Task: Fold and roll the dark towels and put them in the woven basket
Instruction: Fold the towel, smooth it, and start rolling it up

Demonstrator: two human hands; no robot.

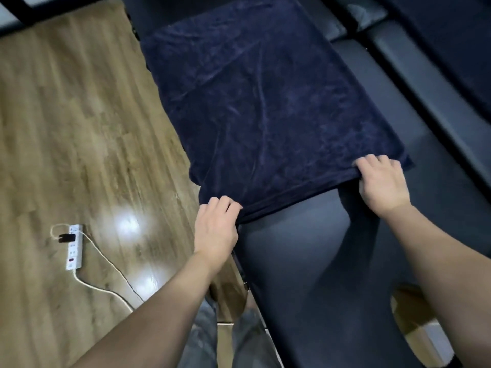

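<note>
A dark blue towel point(260, 102) lies spread flat on a long padded table point(305, 261) with a dark, smooth cover. The towel covers the far part of the table, and its left side hangs a little over the table's left edge. Its cloth shows many soft creases.

The left hand point(215, 229) is at the near left corner of the towel, just at the table's left edge. Its fingers point(223, 205) are curled over the near hem and pinch it (the thumb is hidden under the hand, so I cannot tell exactly how it holds). The right hand point(382, 184) is at the near right corner. Its fingers point(372, 162) are also curled over the hem and grip the cloth, with the knuckles pointing away from the person. Between the two hands the near hem runs in an almost straight line across the table, and it looks slightly lifted from the cover.

The near part of the table is bare and reflects some light. To the right, across a narrow gap, there is a second padded table point(414, 83) of the same dark colour, and on its far part lies another dark cloth point(451, 35).

On the left is a wooden floor point(79, 128) with bright reflections of lamps. A white power strip point(73, 247) lies on it, with a black plug in it and a white cable point(106, 288) that runs toward the person. At the bottom, the person's grey trousers point(212, 338) are visible beside the table.
</note>
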